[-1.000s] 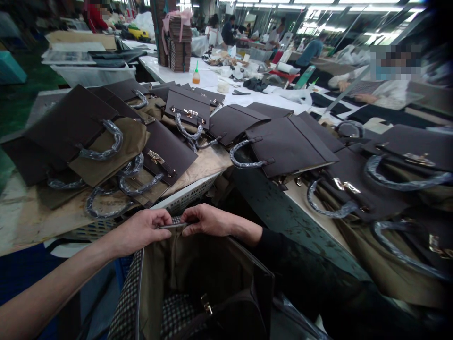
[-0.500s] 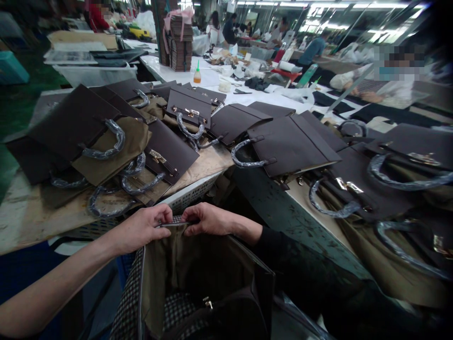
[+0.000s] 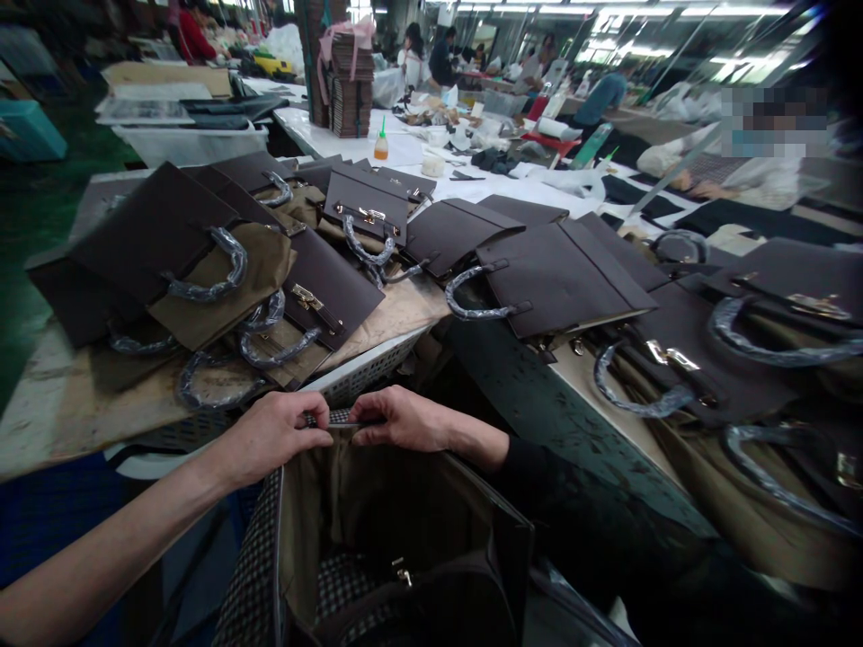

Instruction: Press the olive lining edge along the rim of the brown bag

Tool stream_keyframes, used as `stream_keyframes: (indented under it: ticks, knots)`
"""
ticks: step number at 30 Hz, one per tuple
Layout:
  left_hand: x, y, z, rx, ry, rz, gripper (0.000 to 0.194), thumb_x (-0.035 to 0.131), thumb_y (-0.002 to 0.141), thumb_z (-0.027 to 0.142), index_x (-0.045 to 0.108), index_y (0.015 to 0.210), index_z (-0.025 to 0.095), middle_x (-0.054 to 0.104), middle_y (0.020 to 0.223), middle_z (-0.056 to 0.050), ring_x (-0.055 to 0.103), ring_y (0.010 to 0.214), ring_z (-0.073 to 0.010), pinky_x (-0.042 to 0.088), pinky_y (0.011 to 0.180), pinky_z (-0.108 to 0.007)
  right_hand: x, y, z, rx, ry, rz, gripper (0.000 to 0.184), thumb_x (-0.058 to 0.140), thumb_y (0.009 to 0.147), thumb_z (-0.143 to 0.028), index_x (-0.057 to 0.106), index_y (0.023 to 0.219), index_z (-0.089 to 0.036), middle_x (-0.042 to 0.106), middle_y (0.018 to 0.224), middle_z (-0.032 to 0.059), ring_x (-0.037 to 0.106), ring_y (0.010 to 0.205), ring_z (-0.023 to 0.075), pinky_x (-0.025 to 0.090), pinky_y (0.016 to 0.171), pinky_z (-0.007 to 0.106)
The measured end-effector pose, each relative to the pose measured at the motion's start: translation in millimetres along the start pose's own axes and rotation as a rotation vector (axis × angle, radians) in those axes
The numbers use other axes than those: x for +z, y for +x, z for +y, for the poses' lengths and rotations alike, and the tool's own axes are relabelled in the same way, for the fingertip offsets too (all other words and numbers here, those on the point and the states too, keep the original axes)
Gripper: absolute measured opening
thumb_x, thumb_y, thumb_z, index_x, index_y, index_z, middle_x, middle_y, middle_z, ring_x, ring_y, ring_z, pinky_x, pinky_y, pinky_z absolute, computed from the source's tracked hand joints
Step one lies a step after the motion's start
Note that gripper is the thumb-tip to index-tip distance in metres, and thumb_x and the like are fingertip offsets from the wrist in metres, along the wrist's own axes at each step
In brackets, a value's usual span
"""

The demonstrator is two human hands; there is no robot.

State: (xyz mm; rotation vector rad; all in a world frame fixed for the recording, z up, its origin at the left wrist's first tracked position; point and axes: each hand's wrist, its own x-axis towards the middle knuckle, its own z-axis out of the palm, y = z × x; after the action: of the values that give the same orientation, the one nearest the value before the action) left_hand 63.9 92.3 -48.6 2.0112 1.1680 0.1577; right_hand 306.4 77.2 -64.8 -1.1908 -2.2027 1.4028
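Observation:
An open bag [image 3: 502, 530] with a tan lining and a black-and-white checked outside stands at the bottom middle, its mouth facing me. My left hand [image 3: 280, 436] pinches the far rim of this bag between thumb and fingers. Close beside it, my right hand [image 3: 404, 420] grips the same rim, fingertips on the edge. A short stretch of rim shows between the two hands. Inside the bag a small metal clasp [image 3: 403, 572] and a dark strap are visible; the bottom is in shadow.
Several dark brown handbags [image 3: 573, 279] with plastic-wrapped handles lie on boards left and right. A white perforated basket [image 3: 368, 368] sits beyond my hands. Farther back are a glue bottle [image 3: 381, 144], a stack of brown pieces [image 3: 351, 85] and people at work tables.
The whole view has shifted slightly, so everything appears a little farther right. Both hands keep their hold on the bag's rim.

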Motion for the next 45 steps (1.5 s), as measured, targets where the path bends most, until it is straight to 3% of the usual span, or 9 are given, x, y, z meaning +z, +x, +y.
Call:
stream_keyframes:
  ticks: [5, 10, 18, 30, 45]
  knots:
    - [-0.9, 0.3, 4.9, -0.003, 0.045, 0.03, 0.02, 0.071, 0.079, 0.04, 0.066, 0.075, 0.021, 0.058, 0.064, 0.004, 0.05, 0.06, -0.0139, 0.032, 0.057, -0.024, -0.4, -1.2, 0.6, 0.008, -0.012, 0.012, 0.026, 0.072, 0.082, -0.032, 0.07, 0.103, -0.017, 0.069, 0.083, -0.001, 0.057, 0.074, 0.013, 0.038, 0.063, 0.022]
    - [-2.4, -1.0, 6.3, -0.066, -0.055, -0.004, 0.021, 0.071, 0.078, 0.037, 0.061, 0.087, 0.022, 0.062, 0.065, 0.006, 0.055, 0.06, -0.0146, 0.034, 0.056, -0.022, -1.6, -2.8, 1.6, 0.001, -0.009, 0.022, 0.023, 0.071, 0.083, -0.032, 0.07, 0.101, -0.017, 0.068, 0.082, -0.0012, 0.056, 0.074, 0.0128, 0.037, 0.062, 0.021]
    - [-1.9, -4.8, 7.1, -0.107, -0.078, -0.013, 0.02, 0.07, 0.078, 0.035, 0.058, 0.087, 0.022, 0.055, 0.059, 0.008, 0.048, 0.057, -0.0127, 0.03, 0.052, -0.021, -0.9, -5.1, 1.9, 0.028, 0.026, 0.047, 0.019, 0.07, 0.082, -0.029, 0.07, 0.096, -0.016, 0.067, 0.077, -0.0024, 0.056, 0.071, 0.012, 0.037, 0.061, 0.021]
    - [-0.6, -11.0, 17.8, -0.05, 0.064, 0.037, 0.014, 0.067, 0.082, 0.037, 0.069, 0.086, 0.023, 0.065, 0.07, 0.004, 0.059, 0.068, -0.016, 0.038, 0.064, -0.024, 2.1, -9.8, -1.3, 0.07, -0.026, 0.095, 0.017, 0.07, 0.082, -0.025, 0.073, 0.096, -0.017, 0.068, 0.077, -0.0013, 0.056, 0.071, 0.0121, 0.036, 0.06, 0.021]
    - [3.1, 2.6, 10.6, 0.079, 0.145, 0.019, 0.011, 0.067, 0.083, 0.033, 0.065, 0.077, 0.023, 0.064, 0.077, 0.004, 0.057, 0.07, -0.0153, 0.038, 0.065, -0.026, 1.9, -10.0, 0.8, 0.015, -0.058, 0.074, 0.019, 0.069, 0.082, -0.024, 0.071, 0.099, -0.016, 0.069, 0.083, -0.0004, 0.057, 0.073, 0.0126, 0.037, 0.063, 0.022]
